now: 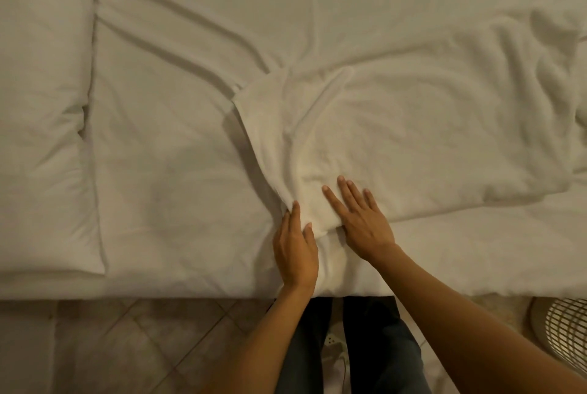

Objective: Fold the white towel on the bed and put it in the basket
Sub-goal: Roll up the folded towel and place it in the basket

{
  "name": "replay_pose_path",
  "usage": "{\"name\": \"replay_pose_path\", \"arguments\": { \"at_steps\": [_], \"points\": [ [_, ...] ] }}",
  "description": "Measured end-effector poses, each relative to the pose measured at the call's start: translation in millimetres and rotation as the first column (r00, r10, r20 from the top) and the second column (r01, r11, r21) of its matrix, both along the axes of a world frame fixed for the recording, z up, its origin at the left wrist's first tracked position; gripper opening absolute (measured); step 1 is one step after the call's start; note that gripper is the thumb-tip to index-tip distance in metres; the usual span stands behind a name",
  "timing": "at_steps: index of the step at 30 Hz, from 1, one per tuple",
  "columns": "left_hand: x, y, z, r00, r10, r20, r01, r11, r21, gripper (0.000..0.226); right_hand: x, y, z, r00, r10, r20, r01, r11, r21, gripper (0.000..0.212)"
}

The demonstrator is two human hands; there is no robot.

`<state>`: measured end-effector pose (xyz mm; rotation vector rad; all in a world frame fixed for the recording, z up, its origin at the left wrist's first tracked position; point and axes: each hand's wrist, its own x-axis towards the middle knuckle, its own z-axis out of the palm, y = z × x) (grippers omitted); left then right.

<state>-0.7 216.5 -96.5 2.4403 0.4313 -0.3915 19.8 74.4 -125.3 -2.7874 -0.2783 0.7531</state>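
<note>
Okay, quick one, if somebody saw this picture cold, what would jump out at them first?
Probably the two bare hands low in the middle: the left hand pinching a bunched edge of the white towel, the right hand pressed flat on it. Next, the towel itself, rumpled across the right half of the bed. A wicker basket peeks in at the bottom right corner, on the floor.

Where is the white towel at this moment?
In the head view the white towel lies rumpled on the bed, right of centre. Its near-left corner is under both hands, the left hand at its edge, the right hand flat on top.
</note>
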Motion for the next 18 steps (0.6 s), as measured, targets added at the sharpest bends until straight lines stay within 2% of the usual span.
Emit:
{"name": "replay_pose_path", "arguments": {
  "at_steps": [7, 14, 16, 18],
  "points": [
    [-2, 1, 8, 0.996, -0.032, 0.078, 0.04, 0.994, -0.099, 0.046, -2, -3, -3, 1.0, -0.012, 0.014, 0.012, 0.999, 0.034, 0.074],
    [6, 42, 6, 0.999, 0.001, -0.038, -0.008, 0.986, -0.166, 0.054, -2, -7, 8, 1.0, -0.024, 0.004, 0.024, 1.0, -0.007, 0.07],
    [16, 73, 3, 0.999, -0.046, -0.019, 0.044, 0.994, -0.095, 0.056, 1, -15, 9, 1.0, -0.022, 0.016, 0.022, 1.0, -0.011, 0.071],
    [29, 98, 1, 0.984, -0.168, -0.06, 0.168, 0.986, -0.01, 0.054, 2, -15, 11, 1.0, -0.001, -0.002, 0.001, 1.0, -0.017, 0.071]
  ]
}}
